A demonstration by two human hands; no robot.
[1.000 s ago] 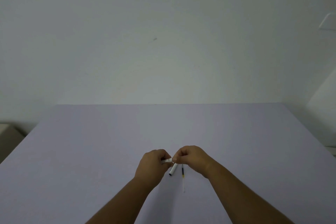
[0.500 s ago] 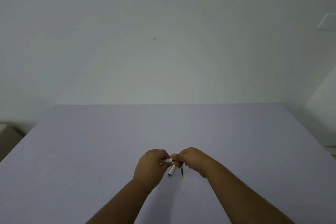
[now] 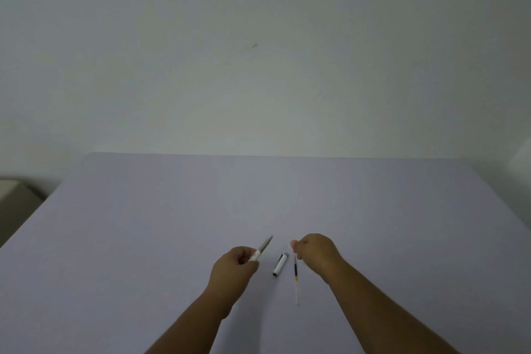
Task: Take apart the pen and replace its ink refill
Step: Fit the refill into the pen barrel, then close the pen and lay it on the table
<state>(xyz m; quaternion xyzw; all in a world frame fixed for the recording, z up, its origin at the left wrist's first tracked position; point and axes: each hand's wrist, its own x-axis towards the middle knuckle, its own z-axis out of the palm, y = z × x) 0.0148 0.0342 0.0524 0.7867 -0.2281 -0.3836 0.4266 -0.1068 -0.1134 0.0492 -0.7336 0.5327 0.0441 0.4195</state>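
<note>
My left hand (image 3: 234,270) grips the white pen body (image 3: 261,250); its grey tip end sticks out, pointing up and to the right. My right hand (image 3: 314,253) hovers a short way to the right with the fingers curled and nothing visible in them. Between the hands, the white pen cap (image 3: 280,264) with a dark end lies on the table. Just right of it lies a thin ink refill (image 3: 295,277), dark at the far end, yellow in the middle and clear toward me, partly under my right wrist's edge.
Everything rests on a wide lilac table (image 3: 143,238), which reaches back to a plain pale wall. A beige object (image 3: 11,198) stands beyond the table's left edge.
The hands were joined on the pen and have since pulled apart. The left hand keeps the pen body, now pointing up and right, and the right hand has let go and moved right.
</note>
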